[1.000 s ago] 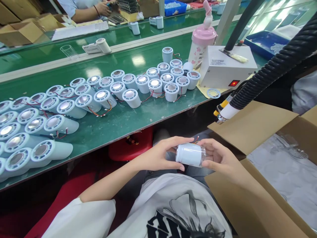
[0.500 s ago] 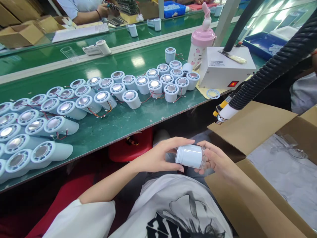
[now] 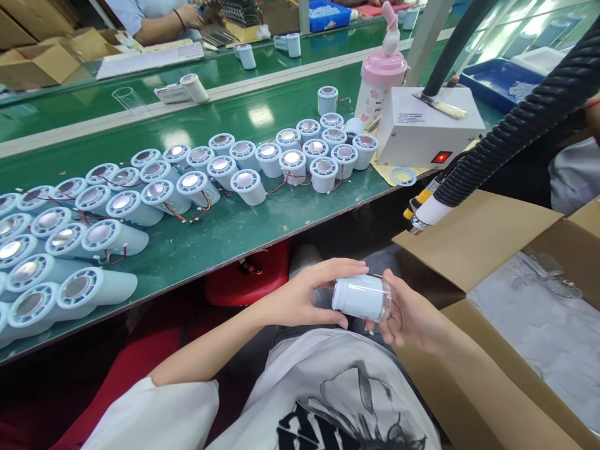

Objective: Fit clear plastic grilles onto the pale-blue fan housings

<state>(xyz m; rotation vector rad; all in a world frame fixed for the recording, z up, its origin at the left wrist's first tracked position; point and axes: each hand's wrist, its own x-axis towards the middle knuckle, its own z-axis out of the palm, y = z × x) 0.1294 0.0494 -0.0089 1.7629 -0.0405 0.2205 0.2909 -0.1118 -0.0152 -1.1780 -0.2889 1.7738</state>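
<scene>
A light-blue cylindrical housing point(image 3: 359, 297) lies on its side between my hands, above my lap. A clear plastic cover point(image 3: 386, 299) shows around its right end. My left hand point(image 3: 314, 294) grips the left end, thumb below and fingers above. My right hand point(image 3: 407, 312) is at the clear end, its palm against the end and its fingers curled under and behind; some fingertips are hidden. Similar light-blue housings point(image 3: 248, 187) with silver discs and thin wires stand in rows on the green bench point(image 3: 225, 240).
An open cardboard box point(image 3: 473, 237) with clear parts on white lining stands at my right. Above it hangs a black ribbed hose point(image 3: 515, 131) with a metal nozzle. A white device point(image 3: 431, 134) and pink bottle point(image 3: 382, 81) stand on the bench. Another person's arm point(image 3: 162, 28) is across.
My right hand's fingers have shifted from around the clear end to lower and behind it, uncovering more of the clear cover. My left hand and the housing have barely moved.
</scene>
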